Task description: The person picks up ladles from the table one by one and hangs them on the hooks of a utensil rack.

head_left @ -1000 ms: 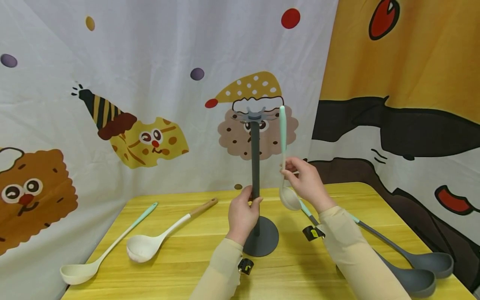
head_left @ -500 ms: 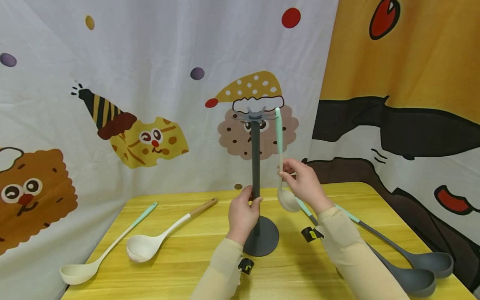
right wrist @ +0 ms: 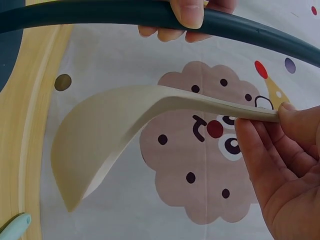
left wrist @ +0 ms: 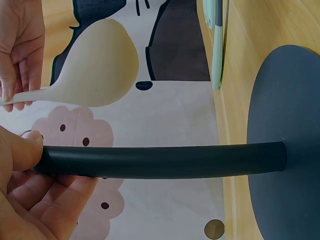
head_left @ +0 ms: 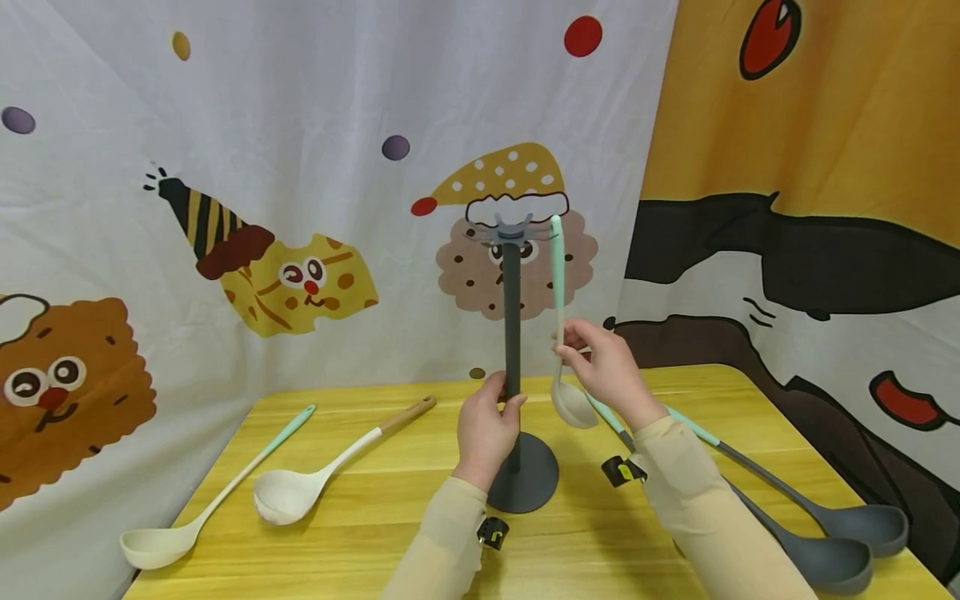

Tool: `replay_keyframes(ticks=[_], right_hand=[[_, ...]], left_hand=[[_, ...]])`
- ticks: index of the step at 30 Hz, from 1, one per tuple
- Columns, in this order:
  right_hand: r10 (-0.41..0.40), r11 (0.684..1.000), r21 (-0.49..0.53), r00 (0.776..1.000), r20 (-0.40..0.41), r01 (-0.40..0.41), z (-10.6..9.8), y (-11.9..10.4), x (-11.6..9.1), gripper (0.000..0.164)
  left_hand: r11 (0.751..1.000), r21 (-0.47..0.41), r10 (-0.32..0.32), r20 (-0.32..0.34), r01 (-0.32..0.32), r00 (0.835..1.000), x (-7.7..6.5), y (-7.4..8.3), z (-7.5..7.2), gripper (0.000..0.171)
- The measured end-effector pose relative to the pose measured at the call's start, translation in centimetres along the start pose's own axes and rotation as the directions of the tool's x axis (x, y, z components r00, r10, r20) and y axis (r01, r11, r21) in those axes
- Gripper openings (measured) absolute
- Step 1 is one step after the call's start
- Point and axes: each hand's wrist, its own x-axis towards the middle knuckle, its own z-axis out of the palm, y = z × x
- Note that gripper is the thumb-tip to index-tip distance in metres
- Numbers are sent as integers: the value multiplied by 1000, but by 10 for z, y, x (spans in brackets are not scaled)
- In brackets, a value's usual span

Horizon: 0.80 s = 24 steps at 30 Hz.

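A dark grey utensil stand (head_left: 512,325) rises from a round base (head_left: 532,483), with a ring of hooks (head_left: 512,232) at its top. My left hand (head_left: 486,429) grips the post about halfway down, thumb and fingers round it. In my right hand (head_left: 606,367), thumb and fingertips pinch the thin cream shaft of a ladle (head_left: 558,275) with a mint green handle. The ladle hangs upright, bowl (right wrist: 110,135) low, and its handle tip overlaps a right-hand hook of the stand in the head view.
On the table's left lie a cream ladle with a mint handle (head_left: 161,546) and a white ladle with a wooden handle (head_left: 288,496). Dark grey ladles (head_left: 862,527) with mint handles lie at the right, partly behind my right sleeve. A cartoon curtain (head_left: 315,100) hangs behind.
My right hand has moved the ladle left and slightly down, bringing its handle tip against the hook ring in the head view. The left hand keeps its place on the post.
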Motion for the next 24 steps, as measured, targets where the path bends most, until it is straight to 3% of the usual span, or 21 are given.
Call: replay_keyframes(ticks=[20, 24], right_hand=[[-22, 1000, -6, 999, 39, 22, 4, 0, 0, 14], [6, 1000, 18, 999, 44, -6, 5, 0, 1, 15]], left_hand=[[1000, 7, 3, -6, -3, 1000, 0, 1, 0, 17], [1000, 13, -4, -6, 4, 1000, 0, 1, 0, 18]])
